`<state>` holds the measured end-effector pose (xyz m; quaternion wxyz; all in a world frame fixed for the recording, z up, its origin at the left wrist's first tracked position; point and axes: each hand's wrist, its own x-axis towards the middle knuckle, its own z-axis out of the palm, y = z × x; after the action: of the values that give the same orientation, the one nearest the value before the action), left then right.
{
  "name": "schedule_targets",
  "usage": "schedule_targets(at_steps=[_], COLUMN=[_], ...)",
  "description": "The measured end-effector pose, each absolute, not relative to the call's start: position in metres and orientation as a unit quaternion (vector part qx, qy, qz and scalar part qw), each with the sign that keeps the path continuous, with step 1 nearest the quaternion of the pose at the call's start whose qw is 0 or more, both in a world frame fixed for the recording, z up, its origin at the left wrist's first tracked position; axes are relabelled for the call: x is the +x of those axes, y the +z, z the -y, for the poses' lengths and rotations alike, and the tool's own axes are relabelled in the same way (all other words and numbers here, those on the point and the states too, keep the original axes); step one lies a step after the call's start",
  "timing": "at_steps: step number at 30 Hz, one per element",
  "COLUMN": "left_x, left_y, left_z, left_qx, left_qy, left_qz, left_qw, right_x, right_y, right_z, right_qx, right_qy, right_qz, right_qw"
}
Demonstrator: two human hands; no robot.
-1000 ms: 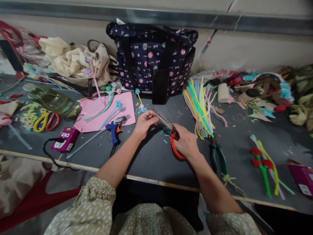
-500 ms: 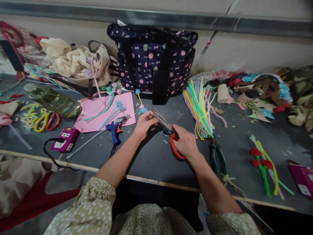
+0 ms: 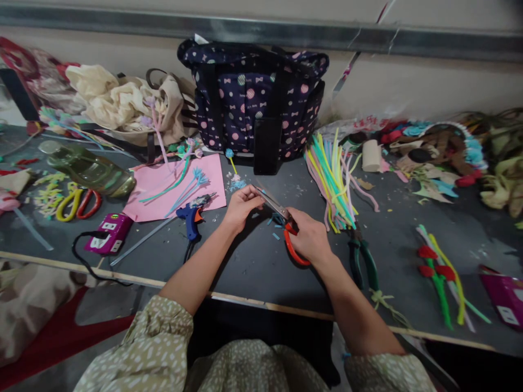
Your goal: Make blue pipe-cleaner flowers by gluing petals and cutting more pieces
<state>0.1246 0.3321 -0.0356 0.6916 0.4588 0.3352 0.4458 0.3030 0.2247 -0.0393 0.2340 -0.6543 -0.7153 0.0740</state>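
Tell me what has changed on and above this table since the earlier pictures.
Nothing has clearly moved, been taken hold of or let go. The right hand still grips the red-handled scissors, and the left hand stays by their blades. The glue gun and the phone lie and stand as they did.

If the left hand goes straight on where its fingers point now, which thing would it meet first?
Most likely the scissors: their blades lie right by the fingertips of the left hand, though depth is unclear here.
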Motion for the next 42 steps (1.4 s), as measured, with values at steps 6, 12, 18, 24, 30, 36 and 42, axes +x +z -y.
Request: schedule_targets(at_steps=[6,12,18,24,30,36,42], left_x=[0.1250,0.1249,0.1250,0.1253,0.1251,0.1249,0.1254], left_y=[-0.0334,-0.0359,-0.0341,-0.0335,-0.0350,-0.0367,-0.0343], left_z=[-0.3312,-0.3315,-0.3315,-0.3318,-0.3317,-0.3323,-0.3312], left_qx=[0.459,0.461,0.456,0.453,0.450,0.455,0.443], left_qy=[0.443,0.444,0.440,0.440,0.440,0.436,0.436], left_qz=[-0.347,-0.344,-0.359,-0.360,-0.361,-0.363,-0.360], left_qw=[0.688,0.687,0.685,0.686,0.689,0.687,0.695], right_x=[0.3032,0.3029,0.3027,0.3018,0.3020,0.3016,0.3014], right_y=[-0.0405,-0.0388,-0.0368,-0.0357,-0.0376,-0.0346,-0.0365], right_z=[-0.2254,-0.2259,-0.2258,-0.2260,-0.2263,-0.2265,-0.2263], right_qx=[-0.652,-0.650,-0.653,-0.656,-0.658,-0.656,-0.660], right_qy=[0.068,0.076,0.076,0.081,0.084,0.095,0.103], right_qz=[0.717,0.717,0.717,0.714,0.713,0.714,0.710], right_qw=[0.238,0.240,0.234,0.231,0.228,0.226,0.221])
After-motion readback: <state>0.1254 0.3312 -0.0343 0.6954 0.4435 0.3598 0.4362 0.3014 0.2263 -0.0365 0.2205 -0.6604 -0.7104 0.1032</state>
